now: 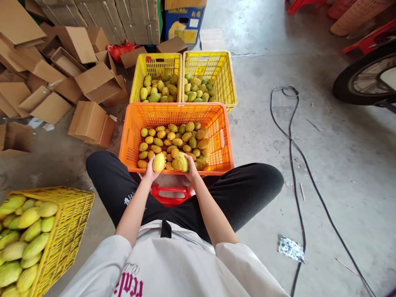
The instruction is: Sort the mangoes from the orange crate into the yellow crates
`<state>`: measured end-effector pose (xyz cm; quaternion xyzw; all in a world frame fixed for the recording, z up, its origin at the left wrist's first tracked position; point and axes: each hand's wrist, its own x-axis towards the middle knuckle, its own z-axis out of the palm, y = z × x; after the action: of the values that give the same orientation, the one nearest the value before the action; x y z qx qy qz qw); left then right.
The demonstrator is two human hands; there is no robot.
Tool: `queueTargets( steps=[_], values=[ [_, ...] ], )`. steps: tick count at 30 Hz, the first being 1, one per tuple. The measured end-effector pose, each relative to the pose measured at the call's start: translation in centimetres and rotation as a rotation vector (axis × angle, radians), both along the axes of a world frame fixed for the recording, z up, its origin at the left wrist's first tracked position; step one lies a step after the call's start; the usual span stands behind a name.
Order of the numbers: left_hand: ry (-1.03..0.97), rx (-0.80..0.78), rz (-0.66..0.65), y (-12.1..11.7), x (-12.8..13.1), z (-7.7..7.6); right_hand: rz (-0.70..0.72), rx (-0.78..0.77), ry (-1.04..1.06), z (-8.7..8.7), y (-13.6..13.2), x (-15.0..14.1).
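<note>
My left hand (150, 172) is closed round a smooth yellow mango (159, 163), held over the near edge of an orange plastic crate (177, 109). In my right hand (192, 169) is a lumpy yellow-green mango (182, 162), gripped at its right side. Both fruits are side by side, a short gap apart. Inside the orange crate lie many small mangoes (177, 142), yellow, green and brownish, some with wrinkled skin. The crate stands between my knees. My fingers are partly hidden behind the fruits.
Beyond the orange crate are two yellow crates (183, 78) with more mangoes. A yellow crate (69, 222) of larger mangoes is at the lower left. Cardboard boxes (95, 82) are heaped at the far left. A black cable (291, 165) and a wheel (365, 76) are on the right.
</note>
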<state>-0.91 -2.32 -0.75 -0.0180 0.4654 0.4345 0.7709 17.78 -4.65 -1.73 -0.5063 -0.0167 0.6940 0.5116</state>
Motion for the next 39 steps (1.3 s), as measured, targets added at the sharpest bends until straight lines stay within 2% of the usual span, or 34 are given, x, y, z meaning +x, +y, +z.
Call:
queueTargets(
  steps=[9, 18, 31, 35, 39],
  values=[
    [-0.04, -0.036, 0.072, 0.2, 0.3, 0.5, -0.002, -0.037, 0.001, -0.4, 0.4, 0.0],
    [0.066, 0.018, 0.087, -0.3, 0.4, -0.3, -0.011, 0.126, -0.092, -0.9, -0.1, -0.2],
    [0.022, -0.019, 0.141, -0.1, 0.0, -0.4, -0.007, 0.029, -0.042, -0.1, 0.0, -0.1],
    [-0.018, 0.005, 0.087, -0.1, 0.0, -0.4, 0.004, -0.014, -0.005, 0.3, 0.2, -0.1],
    [-0.026, -0.012, 0.068, 0.0, -0.1, -0.4, -0.056, -0.074, 0.048, 0.3, 0.5, -0.2]
  ],
)
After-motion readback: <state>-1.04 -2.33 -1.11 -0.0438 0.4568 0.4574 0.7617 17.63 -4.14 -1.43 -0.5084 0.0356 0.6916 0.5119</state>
